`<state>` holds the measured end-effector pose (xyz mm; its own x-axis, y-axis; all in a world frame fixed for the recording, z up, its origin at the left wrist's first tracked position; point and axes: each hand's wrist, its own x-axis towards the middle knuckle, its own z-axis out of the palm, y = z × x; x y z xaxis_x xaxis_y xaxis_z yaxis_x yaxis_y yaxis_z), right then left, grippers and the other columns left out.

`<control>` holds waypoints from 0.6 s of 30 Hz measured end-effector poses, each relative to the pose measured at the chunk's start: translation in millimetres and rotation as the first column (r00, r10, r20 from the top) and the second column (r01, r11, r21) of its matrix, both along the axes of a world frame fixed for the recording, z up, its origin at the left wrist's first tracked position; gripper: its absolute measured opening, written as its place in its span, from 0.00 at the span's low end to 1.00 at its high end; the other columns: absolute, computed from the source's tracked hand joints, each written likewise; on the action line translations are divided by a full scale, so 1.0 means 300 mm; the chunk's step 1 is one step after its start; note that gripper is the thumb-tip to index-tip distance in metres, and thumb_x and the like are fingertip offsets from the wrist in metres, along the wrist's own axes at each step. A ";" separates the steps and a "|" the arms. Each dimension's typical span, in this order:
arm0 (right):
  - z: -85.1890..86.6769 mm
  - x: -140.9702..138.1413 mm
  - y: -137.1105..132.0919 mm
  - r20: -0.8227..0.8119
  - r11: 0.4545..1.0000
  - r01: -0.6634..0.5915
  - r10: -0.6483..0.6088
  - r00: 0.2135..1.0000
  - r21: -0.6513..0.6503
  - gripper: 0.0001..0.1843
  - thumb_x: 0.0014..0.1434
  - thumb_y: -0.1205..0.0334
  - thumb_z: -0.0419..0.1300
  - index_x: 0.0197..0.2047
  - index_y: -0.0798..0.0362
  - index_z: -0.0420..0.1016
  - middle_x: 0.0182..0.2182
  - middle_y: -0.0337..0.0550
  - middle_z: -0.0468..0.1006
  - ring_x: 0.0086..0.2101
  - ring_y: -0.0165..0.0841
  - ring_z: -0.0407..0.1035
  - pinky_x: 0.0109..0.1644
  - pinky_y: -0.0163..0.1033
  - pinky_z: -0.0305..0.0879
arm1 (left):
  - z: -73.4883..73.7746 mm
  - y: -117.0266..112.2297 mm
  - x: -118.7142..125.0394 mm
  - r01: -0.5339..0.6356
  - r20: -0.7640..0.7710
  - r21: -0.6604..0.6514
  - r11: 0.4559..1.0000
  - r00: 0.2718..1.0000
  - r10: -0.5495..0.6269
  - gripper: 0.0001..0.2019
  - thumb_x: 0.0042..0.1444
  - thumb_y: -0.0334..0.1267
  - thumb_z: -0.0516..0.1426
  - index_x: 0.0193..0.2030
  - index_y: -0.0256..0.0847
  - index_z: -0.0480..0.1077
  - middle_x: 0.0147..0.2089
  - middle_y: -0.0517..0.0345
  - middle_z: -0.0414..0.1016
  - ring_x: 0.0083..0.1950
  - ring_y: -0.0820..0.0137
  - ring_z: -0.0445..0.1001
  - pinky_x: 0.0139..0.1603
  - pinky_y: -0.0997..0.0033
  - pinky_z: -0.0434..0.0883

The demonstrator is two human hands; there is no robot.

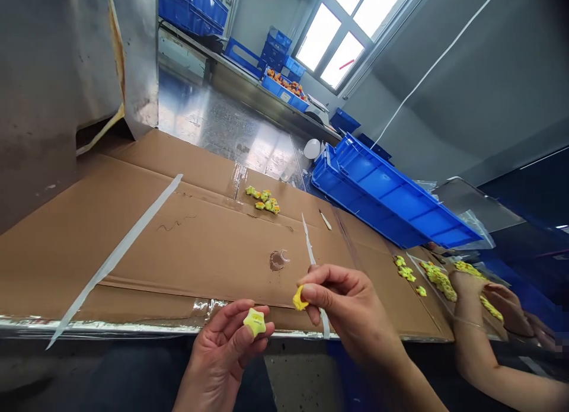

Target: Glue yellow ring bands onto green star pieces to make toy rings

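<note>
The left hand (224, 344) grips a pale yellow star (255, 321) in its fingers by the near edge of the cardboard-covered table (246, 258), a cluster of yellow pieces (265, 201) lying farther back; next, the right hand (349, 302) pinches a deeper-yellow piece (299, 299), apart from the star; then come blue crates (391, 195), and more yellow pieces (438, 280) beside a co-worker's hand (509, 308)

Left hand (222, 355) holding pale yellow star (255, 322), right hand (355, 308) pinching yellow piece (300, 300), cardboard-covered table (213, 252)
</note>
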<state>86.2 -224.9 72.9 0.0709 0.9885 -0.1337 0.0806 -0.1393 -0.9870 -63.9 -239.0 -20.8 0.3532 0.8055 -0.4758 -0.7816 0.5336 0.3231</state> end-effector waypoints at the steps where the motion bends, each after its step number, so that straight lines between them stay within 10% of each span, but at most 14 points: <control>1: -0.007 -0.016 -0.012 -0.008 1.000 -0.009 0.009 1.000 -0.016 0.05 0.51 0.63 0.70 0.28 0.55 0.80 0.20 0.38 0.74 0.19 0.24 0.63 0.24 0.29 0.59 | -0.002 -0.001 -0.003 0.000 0.017 0.000 1.000 1.000 0.000 0.14 0.35 0.34 0.72 0.32 0.39 0.78 0.36 0.52 0.83 0.32 0.67 0.81 0.32 0.78 0.77; 18: -0.087 -0.095 -0.021 -0.009 0.996 -0.003 0.002 1.000 -0.088 0.07 0.48 0.60 0.71 0.28 0.55 0.81 0.18 0.39 0.76 0.20 0.26 0.70 0.26 0.27 0.68 | -0.031 -0.011 -0.007 -0.008 0.111 0.076 0.997 0.994 -0.001 0.11 0.39 0.31 0.70 0.32 0.40 0.78 0.31 0.56 0.82 0.31 0.71 0.79 0.33 0.79 0.75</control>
